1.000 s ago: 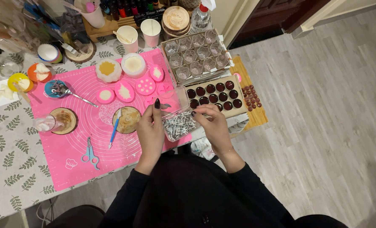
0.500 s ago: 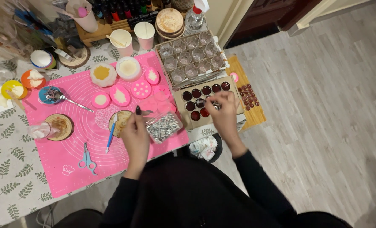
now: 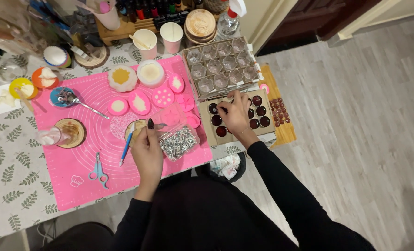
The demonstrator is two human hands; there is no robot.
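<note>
My right hand (image 3: 234,114) reaches over a cardboard tray (image 3: 207,132) of dark red filled cups (image 3: 262,110), its fingertips pinched at one cup near the tray's left side. What it pinches is too small to tell. My left hand (image 3: 147,148) rests on the pink silicone mat (image 3: 81,167), fingers closed on the edge of a clear plastic bag (image 3: 178,140) of small metal wick pieces. Under this hand lies a round wooden coaster with a blue pen (image 3: 126,148) beside it.
A tray of empty clear cups (image 3: 221,65) stands behind the red ones. Pink moulds (image 3: 139,103), white and yellow wax rounds (image 3: 122,78), a spoon in a blue dish (image 3: 62,96), small scissors (image 3: 98,171), paper cups (image 3: 144,42) and bottles crowd the table. A bin (image 3: 226,166) sits below the edge.
My right hand has moved from the bag to the tray of red cups and now sits at a cup on its left side. My left hand stays by the bag.
</note>
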